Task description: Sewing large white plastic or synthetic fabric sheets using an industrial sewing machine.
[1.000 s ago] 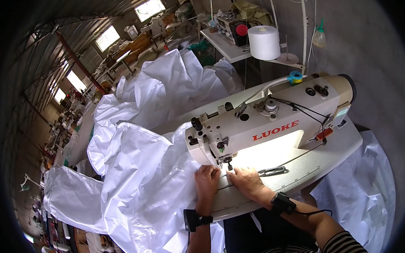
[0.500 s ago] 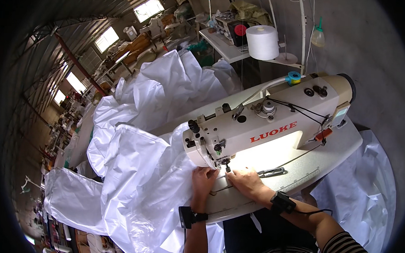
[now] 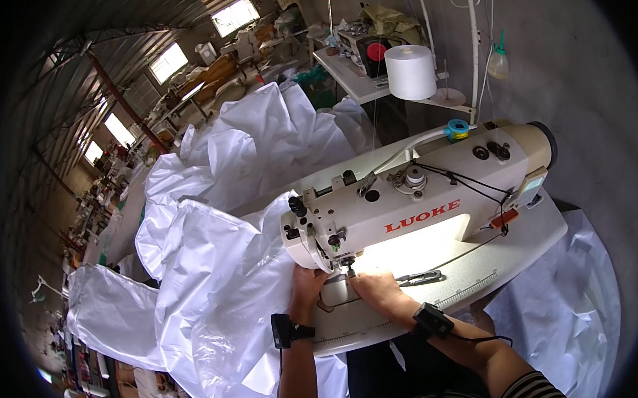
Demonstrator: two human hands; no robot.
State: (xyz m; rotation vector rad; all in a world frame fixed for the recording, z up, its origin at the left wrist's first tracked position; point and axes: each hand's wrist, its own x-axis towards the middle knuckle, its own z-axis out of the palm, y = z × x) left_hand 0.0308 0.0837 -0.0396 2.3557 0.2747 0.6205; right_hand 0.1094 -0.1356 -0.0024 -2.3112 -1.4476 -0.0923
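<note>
A white sewing machine [image 3: 441, 183] stands at a slant on its pale table, its lamp lighting the bed. My left hand [image 3: 307, 285] is left of the needle, fingers bent in and partly hidden by the machine head. Close to the presser foot [image 3: 348, 263], my right hand [image 3: 379, 290] rests on the bed with its fingers drawn together. What either hand's fingertips pinch is hidden. A large heap of shiny white fabric [image 3: 209, 258] lies to the left and reaches up to my left hand. Thread snips [image 3: 421, 277] lie on the bed beyond my right hand.
A white thread cone [image 3: 410, 73] stands on a holder behind the machine. More white fabric [image 3: 561, 288] hangs off the table's right side. A squeeze bottle [image 3: 499, 61] hangs by the wall. At the back stands another worktable [image 3: 353, 76] with equipment.
My view has shifted slightly, so the machine and hands sit a little lower and left. My left hand is now further under the machine head, with less of its fingers showing.
</note>
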